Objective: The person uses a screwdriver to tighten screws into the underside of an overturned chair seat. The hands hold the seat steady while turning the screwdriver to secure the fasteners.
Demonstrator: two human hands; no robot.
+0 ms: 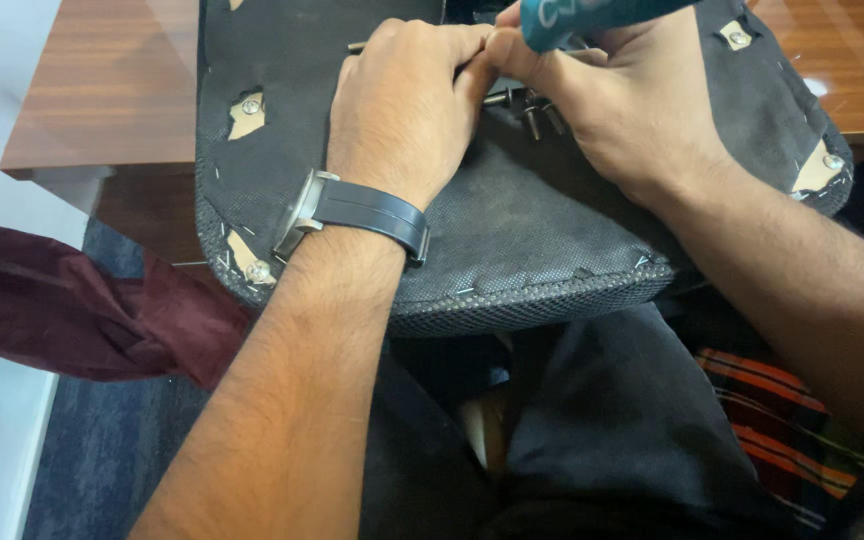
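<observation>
An upturned chair seat, its underside covered in stapled black fabric, lies on a wooden table. My left hand, with a dark wristwatch, rests fist-like on the fabric, fingers curled near small metal bolts. My right hand meets it at the seat's centre and grips a teal-handled tool that points up out of view. The fingertips of both hands pinch together over the bolts; what the left fingers hold is hidden.
Metal threaded inserts show through torn fabric at the seat's corners. The glossy wooden table extends left and right. A maroon cloth hangs at the left. Dark trousers and a striped fabric lie below.
</observation>
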